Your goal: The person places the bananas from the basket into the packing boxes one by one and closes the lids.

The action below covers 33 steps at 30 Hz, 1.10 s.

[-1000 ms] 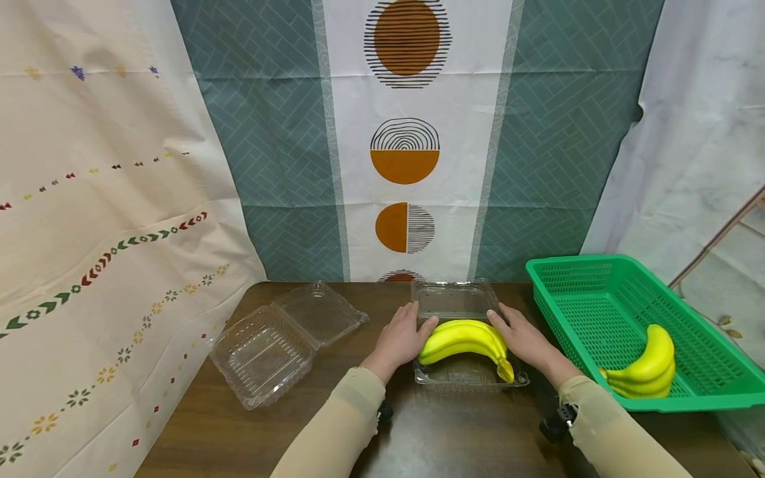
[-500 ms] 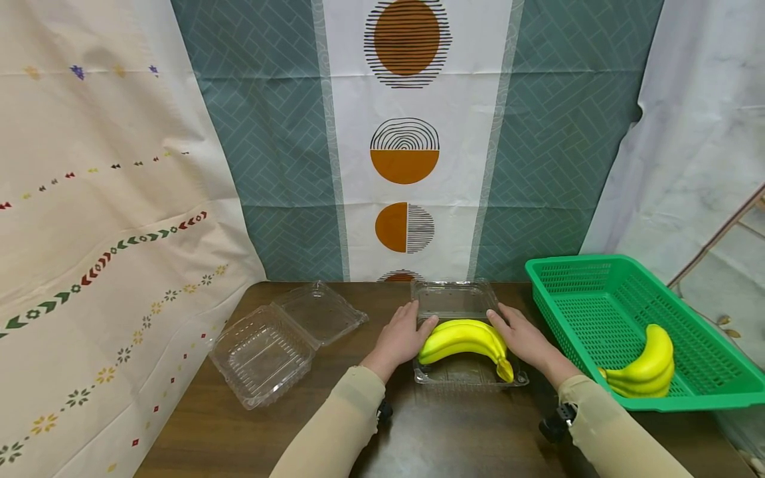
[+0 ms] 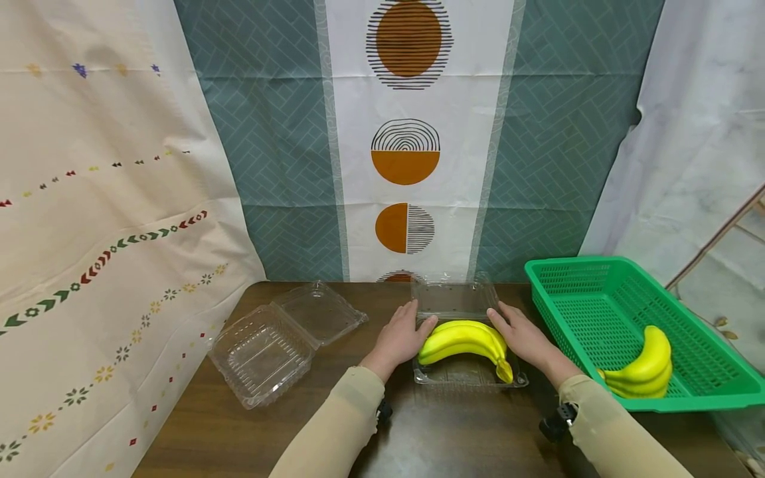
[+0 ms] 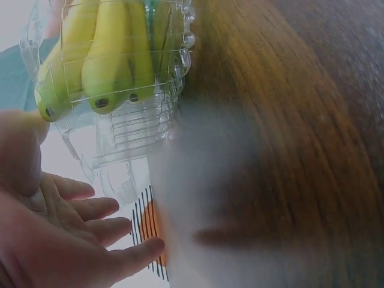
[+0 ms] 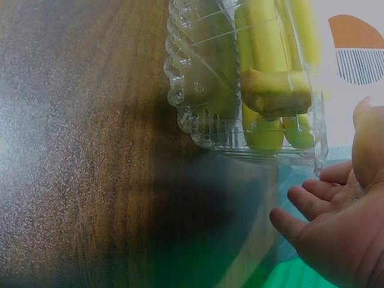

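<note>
A bunch of yellow bananas (image 3: 463, 340) lies in the base of a clear plastic clamshell box (image 3: 472, 380), whose lid (image 3: 454, 297) is folded back behind it. My left hand (image 3: 399, 338) is at the box's left side, its thumb reaching over the rim to the bananas. On the right side, my right hand (image 3: 526, 340) mirrors it, the thumb by the stem end. Both wrist views show extended fingers below the box wall: left fingers (image 4: 108, 231), right fingers (image 5: 309, 201). Whether the fingers touch the wall is hard to tell.
Another clear clamshell box (image 3: 263, 355) stands open on the brown table (image 3: 442, 438) to the left. To the right is a green plastic basket (image 3: 597, 285) holding a second banana bunch (image 3: 645, 368). A patterned cloth (image 3: 406, 166) hangs behind the table.
The far edge of the folded-back lid appears slightly higher than before. Hands and bananas stay practically where they were.
</note>
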Tool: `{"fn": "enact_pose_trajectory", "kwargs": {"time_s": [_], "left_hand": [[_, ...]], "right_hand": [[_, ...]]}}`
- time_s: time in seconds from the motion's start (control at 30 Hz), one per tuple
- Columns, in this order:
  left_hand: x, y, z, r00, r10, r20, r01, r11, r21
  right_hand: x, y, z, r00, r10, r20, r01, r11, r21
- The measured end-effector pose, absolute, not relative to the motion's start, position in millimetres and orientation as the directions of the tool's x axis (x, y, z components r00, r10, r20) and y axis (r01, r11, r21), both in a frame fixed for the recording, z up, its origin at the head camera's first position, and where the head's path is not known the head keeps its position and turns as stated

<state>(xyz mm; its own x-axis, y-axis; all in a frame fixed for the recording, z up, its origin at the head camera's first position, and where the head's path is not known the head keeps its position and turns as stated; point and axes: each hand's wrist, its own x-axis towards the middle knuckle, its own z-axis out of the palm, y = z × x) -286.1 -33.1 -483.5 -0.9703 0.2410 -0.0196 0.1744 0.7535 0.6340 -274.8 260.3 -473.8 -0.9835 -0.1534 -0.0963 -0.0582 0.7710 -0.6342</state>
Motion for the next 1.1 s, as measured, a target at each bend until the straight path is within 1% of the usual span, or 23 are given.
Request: {"fn": "enact_pose_trajectory", "kwargs": {"time_s": [0.6,1.03,1.1], "left_hand": [[-288.2,-33.6,-480.6,-0.97,0.243,0.005,0.185,0.725,0.663],[-289.5,-32.3,-475.7,-0.964,0.255,0.076,0.239,0.703,0.67],[-289.5,-31.5,-474.5,-0.965,0.253,0.072,0.235,0.708,0.666]], "right_hand": [[-275.5,260.3,-469.5,-0.986,-0.142,-0.082,-0.056,0.76,-0.647],[-276.1,261.0,-460.3,-0.99,-0.135,-0.046,-0.07,0.74,-0.669],[-276.1,261.3,-459.8,-0.99,-0.134,-0.043,-0.071,0.738,-0.671]]}}
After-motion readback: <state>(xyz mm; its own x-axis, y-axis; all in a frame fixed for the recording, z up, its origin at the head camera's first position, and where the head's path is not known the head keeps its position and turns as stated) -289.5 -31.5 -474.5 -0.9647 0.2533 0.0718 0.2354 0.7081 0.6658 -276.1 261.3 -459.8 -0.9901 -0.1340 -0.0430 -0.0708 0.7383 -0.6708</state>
